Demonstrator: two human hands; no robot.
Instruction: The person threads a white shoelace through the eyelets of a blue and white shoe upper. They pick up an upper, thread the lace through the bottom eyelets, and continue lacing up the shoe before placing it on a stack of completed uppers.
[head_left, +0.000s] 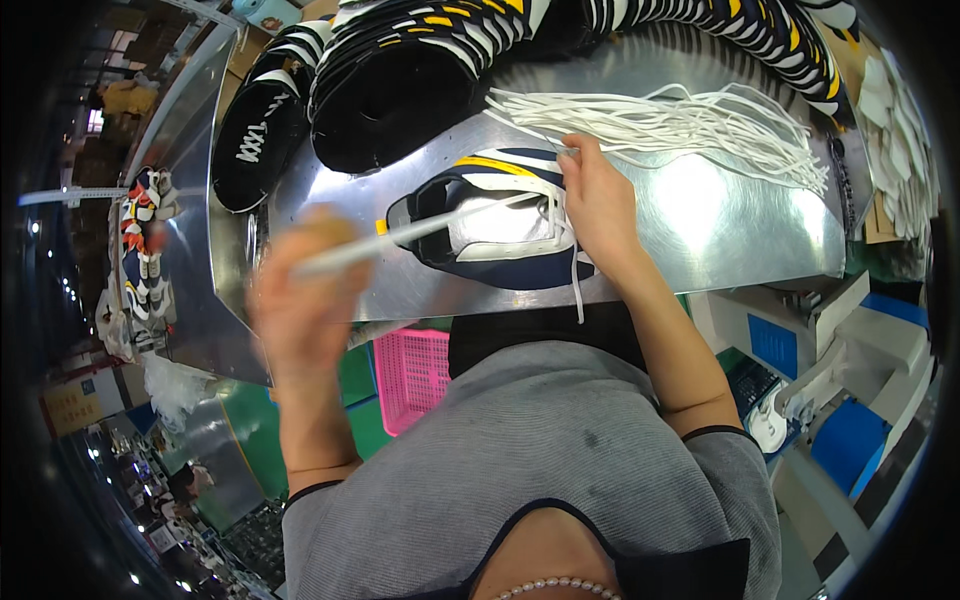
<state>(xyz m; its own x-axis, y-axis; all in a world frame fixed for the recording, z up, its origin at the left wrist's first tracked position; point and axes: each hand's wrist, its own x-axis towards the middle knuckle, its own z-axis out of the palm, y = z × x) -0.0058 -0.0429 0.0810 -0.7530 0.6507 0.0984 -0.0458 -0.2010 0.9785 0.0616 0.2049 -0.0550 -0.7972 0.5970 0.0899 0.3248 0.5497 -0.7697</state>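
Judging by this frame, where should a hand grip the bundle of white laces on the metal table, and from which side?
Probably around the middle of the bundle of white laces, coming from the person's near side: the strands lie close together there, while the right end splays into loose tips and a row of shoe uppers lines the far side.

Pink perforated basket [415,375], green floor [262,425], plastic bag [176,390]

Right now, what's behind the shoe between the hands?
Behind the shoe are a bundle of white laces and stacked shoe uppers. The table directly beneath that stack is covered and cannot be seen.
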